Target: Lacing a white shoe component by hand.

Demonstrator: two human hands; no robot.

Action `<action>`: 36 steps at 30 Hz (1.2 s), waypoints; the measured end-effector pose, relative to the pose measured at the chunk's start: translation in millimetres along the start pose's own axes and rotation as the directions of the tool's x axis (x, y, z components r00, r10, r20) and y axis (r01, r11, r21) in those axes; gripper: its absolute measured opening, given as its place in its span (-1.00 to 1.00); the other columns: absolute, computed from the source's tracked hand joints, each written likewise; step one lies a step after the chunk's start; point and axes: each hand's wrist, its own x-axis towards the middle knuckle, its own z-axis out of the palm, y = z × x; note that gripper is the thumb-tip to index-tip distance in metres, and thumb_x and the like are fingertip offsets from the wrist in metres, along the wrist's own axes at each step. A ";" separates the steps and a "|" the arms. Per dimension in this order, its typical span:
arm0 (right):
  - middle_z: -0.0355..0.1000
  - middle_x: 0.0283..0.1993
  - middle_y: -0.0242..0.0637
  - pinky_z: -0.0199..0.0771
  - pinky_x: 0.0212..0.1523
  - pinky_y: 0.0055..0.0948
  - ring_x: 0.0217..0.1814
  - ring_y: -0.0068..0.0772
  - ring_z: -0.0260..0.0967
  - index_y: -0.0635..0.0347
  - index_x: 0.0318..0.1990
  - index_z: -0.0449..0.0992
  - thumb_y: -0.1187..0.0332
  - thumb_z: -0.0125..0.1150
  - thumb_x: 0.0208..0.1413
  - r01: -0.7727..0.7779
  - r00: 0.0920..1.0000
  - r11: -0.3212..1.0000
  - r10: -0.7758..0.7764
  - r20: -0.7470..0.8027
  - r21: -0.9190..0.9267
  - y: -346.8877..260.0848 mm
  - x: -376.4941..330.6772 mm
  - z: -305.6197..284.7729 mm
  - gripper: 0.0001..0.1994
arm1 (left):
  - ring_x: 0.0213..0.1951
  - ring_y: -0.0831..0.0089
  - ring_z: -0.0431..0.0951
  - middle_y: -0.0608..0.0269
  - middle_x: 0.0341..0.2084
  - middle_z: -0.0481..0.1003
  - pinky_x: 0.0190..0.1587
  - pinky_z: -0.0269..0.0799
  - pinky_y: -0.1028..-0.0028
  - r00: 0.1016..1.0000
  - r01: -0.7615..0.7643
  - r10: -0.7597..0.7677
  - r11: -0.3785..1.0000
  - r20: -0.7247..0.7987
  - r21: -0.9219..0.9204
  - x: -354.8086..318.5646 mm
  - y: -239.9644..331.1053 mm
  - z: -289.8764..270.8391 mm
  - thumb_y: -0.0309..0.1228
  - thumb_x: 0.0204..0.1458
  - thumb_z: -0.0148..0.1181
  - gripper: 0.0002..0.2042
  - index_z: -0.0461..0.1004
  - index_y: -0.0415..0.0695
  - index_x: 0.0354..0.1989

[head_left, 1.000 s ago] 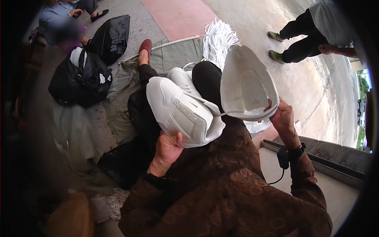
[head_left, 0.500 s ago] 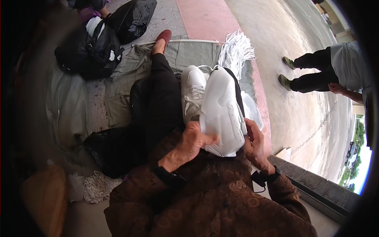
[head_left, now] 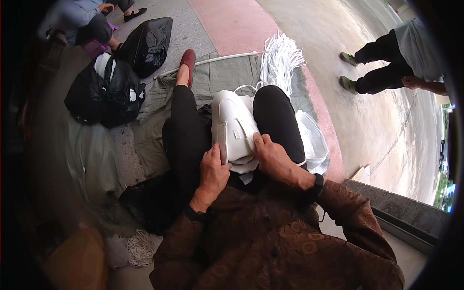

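Observation:
A white sneaker upper (head_left: 230,109) lies toe away from me between my thighs, with no lace showing in it. My left hand (head_left: 212,170) is closed on its left edge near the opening. On the opposite edge, the fingers of my right hand (head_left: 277,157) pinch the side panel. The tongue and collar sag open between the two hands. Part of another white shoe piece (head_left: 247,101) shows behind it, mostly hidden by the upper and my right knee. More white shoe uppers (head_left: 313,140) lie to the right of my right thigh.
A bundle of white laces (head_left: 282,63) hangs at the end of a white rod (head_left: 212,59). Black plastic bags (head_left: 104,92) stand at the far left on a green cloth (head_left: 222,75). Tangled white cord (head_left: 141,249) lies lower left. Another person (head_left: 415,53) stands at right; one sits upper left.
The white upper has turned and dropped from over my right thigh to between my legs. Both hands have shifted to grip its two edges; the laced white shoe is now mostly hidden.

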 end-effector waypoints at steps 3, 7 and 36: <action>0.37 -0.26 0.11 0.55 -0.44 -0.19 -0.44 0.04 0.48 0.59 0.02 0.29 0.52 0.18 -0.08 0.063 0.994 0.988 -0.074 -0.077 -0.138 6.9 19.3 11.8 -0.53 | -0.15 -0.18 0.50 -0.25 -0.25 0.51 -0.06 0.41 0.05 0.991 0.000 -0.011 0.997 0.134 0.082 22.5 0.1 0.4 -0.54 -0.20 0.35 -0.48 0.33 -0.41 -0.01; 0.47 -0.41 0.10 0.55 -0.48 -0.24 -0.42 -0.03 0.54 0.46 -0.32 0.50 0.40 0.25 -0.04 0.179 0.984 0.984 -0.180 0.018 0.020 7.4 17.2 -7.0 -0.77 | -0.24 -0.11 0.55 -0.15 -0.33 0.51 -0.18 0.49 0.13 0.990 0.030 -0.044 0.994 0.136 0.108 9.6 12.8 -11.4 -0.59 -0.22 0.35 -0.59 0.41 -0.35 -0.12; 0.54 -0.23 -0.05 0.38 0.05 -0.09 -0.02 -0.06 0.41 0.23 -0.28 0.67 0.22 0.24 0.00 -0.280 0.959 0.951 0.274 -0.068 -0.128 361.4 181.8 79.8 -0.73 | -0.53 0.42 0.46 0.23 -0.40 0.56 -0.51 0.38 0.54 0.995 -0.102 0.100 0.989 -0.025 -0.104 48.2 3.1 -38.3 -0.52 -0.22 0.43 -0.76 0.60 -0.12 -0.31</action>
